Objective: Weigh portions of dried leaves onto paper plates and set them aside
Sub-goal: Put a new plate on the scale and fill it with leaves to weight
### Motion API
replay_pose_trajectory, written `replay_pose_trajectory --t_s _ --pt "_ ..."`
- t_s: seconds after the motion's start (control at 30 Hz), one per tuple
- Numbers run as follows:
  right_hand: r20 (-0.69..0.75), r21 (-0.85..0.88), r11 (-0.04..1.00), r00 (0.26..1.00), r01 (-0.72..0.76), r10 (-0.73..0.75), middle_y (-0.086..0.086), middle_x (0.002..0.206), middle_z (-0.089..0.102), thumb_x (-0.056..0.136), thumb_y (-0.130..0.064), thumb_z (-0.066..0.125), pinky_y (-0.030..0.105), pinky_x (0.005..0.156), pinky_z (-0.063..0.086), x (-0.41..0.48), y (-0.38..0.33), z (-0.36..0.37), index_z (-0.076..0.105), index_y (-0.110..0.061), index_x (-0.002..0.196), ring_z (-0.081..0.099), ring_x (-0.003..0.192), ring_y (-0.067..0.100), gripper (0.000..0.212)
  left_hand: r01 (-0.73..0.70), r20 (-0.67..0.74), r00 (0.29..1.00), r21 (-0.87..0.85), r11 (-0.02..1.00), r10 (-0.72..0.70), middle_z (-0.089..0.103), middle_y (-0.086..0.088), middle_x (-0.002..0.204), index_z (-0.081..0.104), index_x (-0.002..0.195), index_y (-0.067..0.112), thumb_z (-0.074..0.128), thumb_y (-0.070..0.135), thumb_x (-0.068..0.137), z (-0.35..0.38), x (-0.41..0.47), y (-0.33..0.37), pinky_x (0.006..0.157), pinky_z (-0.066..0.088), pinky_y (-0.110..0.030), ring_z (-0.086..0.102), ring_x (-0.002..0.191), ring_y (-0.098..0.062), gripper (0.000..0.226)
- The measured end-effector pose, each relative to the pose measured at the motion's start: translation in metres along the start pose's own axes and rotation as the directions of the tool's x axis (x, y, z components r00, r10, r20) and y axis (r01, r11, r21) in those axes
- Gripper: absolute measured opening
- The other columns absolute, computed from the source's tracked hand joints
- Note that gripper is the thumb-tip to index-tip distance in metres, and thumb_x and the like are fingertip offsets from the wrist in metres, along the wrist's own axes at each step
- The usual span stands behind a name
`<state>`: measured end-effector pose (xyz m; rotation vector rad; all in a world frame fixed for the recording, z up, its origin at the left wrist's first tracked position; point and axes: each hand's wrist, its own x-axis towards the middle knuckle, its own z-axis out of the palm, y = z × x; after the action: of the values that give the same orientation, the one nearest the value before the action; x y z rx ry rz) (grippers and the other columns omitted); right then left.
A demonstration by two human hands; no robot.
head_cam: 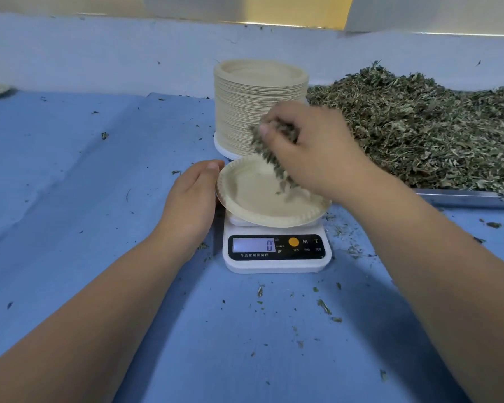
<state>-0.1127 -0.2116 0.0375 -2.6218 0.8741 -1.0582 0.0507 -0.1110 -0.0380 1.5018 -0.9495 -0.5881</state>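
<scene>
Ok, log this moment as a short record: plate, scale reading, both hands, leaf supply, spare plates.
plate: round beige paper plate on white digital kitchen scale, nearly bare
reading: display shows 0
dosing: right hand grips handful of dried green leaves above the plate, some falling
support: left hand at the plate's left rim, fingers relaxed
supply: heap of dried green leaves on metal tray, right of the scale
spares: tall stack of beige paper plates behind the scale
surface: blue cloth, leaf crumbs scattered
</scene>
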Motion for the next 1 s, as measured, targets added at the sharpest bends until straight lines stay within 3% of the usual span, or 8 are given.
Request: replay_pose_trajectory --t_s 0.13,0.23,0.33,0.5,0.63,0.77,0.9,1.0 --pt "0.404 -0.144 0.988 0.915 0.047 0.015 -0.008 0.109 0.063 0.097 -0.057 0.053 0.032 0.084 0.049 -0.014 -0.003 0.016 0.042 -0.039 0.145 0.058 0.096 0.015 0.052 0.032 -0.016 0.999 -0.030 0.999 -0.033 0.073 0.009 0.108 0.074 0.099 0.032 0.040 0.047 0.089 -0.001 0.001 0.000 0.105 0.050 -0.048 0.066 0.110 -0.013 0.039" --pt "0.313 -0.050 0.999 0.950 0.016 0.000 -0.018 0.114 0.066 0.094 -0.063 0.053 0.030 0.086 0.052 -0.006 0.003 0.002 0.046 -0.042 0.142 0.062 0.094 0.001 0.053 0.042 -0.025 0.999 -0.043 0.998 -0.043 0.072 0.011 0.114 0.074 0.103 0.035 0.042 0.048 0.088 -0.001 0.002 0.000 0.108 0.047 -0.046 0.064 0.116 -0.013 0.038" --pt "0.208 0.072 0.995 0.977 -0.074 0.058 -0.026 0.102 0.066 0.093 -0.065 0.053 0.014 0.075 0.044 0.002 0.017 -0.016 0.055 -0.044 0.133 0.059 0.092 -0.013 0.045 0.044 -0.034 0.998 -0.046 0.998 -0.046 0.072 0.020 0.105 0.075 0.093 0.040 0.042 0.049 0.086 0.000 0.002 0.001 0.108 0.047 -0.044 0.063 0.113 -0.007 0.035" --pt "0.008 -0.087 0.972 0.975 -0.219 0.221 -0.010 0.099 0.067 0.099 -0.047 0.053 0.024 0.076 0.043 0.002 0.066 -0.026 0.067 -0.026 0.119 0.063 0.093 0.012 0.032 0.039 -0.018 0.999 -0.052 0.998 -0.040 0.072 0.023 0.100 0.075 0.090 0.042 0.042 0.050 0.086 0.001 0.002 0.001 0.107 0.049 -0.043 0.065 0.109 -0.004 0.033" --pt "0.072 -0.330 0.863 0.902 -0.382 0.426 0.002 0.098 0.064 0.101 -0.050 0.047 0.034 0.077 0.044 -0.007 0.109 -0.024 0.063 -0.021 0.112 0.058 0.089 0.025 0.035 0.041 -0.027 0.999 -0.055 0.998 -0.043 0.073 0.022 0.102 0.075 0.091 0.041 0.043 0.050 0.086 0.001 0.003 0.000 0.107 0.049 -0.043 0.064 0.109 -0.004 0.034" --pt "0.227 -0.442 0.799 0.811 -0.408 0.540 0.018 0.082 0.060 0.104 -0.058 0.031 0.037 0.062 0.040 -0.010 0.122 -0.016 0.052 -0.011 0.080 0.049 0.067 0.028 0.057 0.040 -0.035 0.999 -0.055 0.998 -0.042 0.073 0.019 0.106 0.075 0.097 0.036 0.044 0.049 0.085 0.002 0.004 -0.002 0.108 0.048 -0.043 0.064 0.110 -0.004 0.035" --pt "0.189 -0.432 0.807 0.835 -0.401 0.516 0.013 0.065 0.049 0.104 -0.056 0.034 0.035 0.057 0.036 -0.009 0.121 -0.016 0.044 -0.012 0.068 0.044 0.058 0.027 0.057 0.036 -0.034 0.999 -0.046 0.998 -0.038 0.071 0.017 0.109 0.074 0.099 0.036 0.043 0.048 0.085 0.002 0.004 -0.002 0.108 0.048 -0.043 0.063 0.111 -0.004 0.036" --pt "0.130 -0.429 0.801 0.848 -0.419 0.513 0.010 0.065 0.053 0.102 -0.055 0.039 0.034 0.057 0.037 -0.011 0.121 -0.015 0.053 -0.009 0.075 0.047 0.059 0.028 0.056 0.037 -0.028 0.999 -0.051 0.998 -0.039 0.072 0.021 0.103 0.075 0.092 0.039 0.043 0.047 0.086 0.001 0.005 -0.002 0.108 0.048 -0.043 0.064 0.108 -0.002 0.033"
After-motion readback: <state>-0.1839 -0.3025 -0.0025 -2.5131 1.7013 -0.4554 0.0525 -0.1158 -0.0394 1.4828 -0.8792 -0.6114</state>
